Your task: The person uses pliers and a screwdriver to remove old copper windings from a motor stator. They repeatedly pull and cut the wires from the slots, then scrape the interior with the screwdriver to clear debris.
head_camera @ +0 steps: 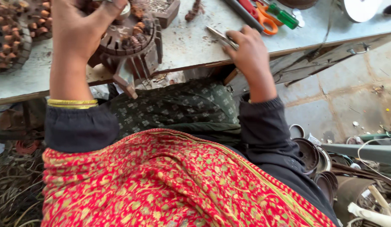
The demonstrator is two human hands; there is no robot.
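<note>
A: Hands?

B: Left hand closed over the top of a round slotted motor core, steadying it at the surface edge. Right hand pinches a thin metal strip, flat on the surface.

A: Containers?

B: Metal bowls stacked on the floor, right; contents not visible. Orange-handled scissors lie beyond.

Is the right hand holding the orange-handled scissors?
No. The right hand rests at the table edge on a thin metal tool, while the orange-handled scissors lie untouched farther back.
</note>
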